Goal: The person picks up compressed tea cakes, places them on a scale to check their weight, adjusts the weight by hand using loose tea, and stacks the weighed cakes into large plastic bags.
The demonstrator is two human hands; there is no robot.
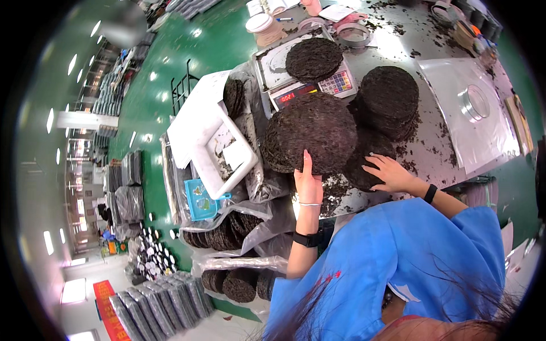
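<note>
My left hand grips the near edge of a dark round cake that looks like dried seaweed, thumb on top and fingers hidden beneath. Under its left side show the edges of more cakes. My right hand rests with spread fingers on another dark cake, low on the table; whether it grips it, I cannot tell. Behind that hand rises a tall stack of cakes. Beyond the held cake, a digital scale with a lit display carries a thin pile of cakes.
Dark crumbs litter the metal table. Left of it are a white plastic tub, a blue dustpan and plastic bags of cakes. Clear plastic bags with a ring lie right. A metal ring sits behind.
</note>
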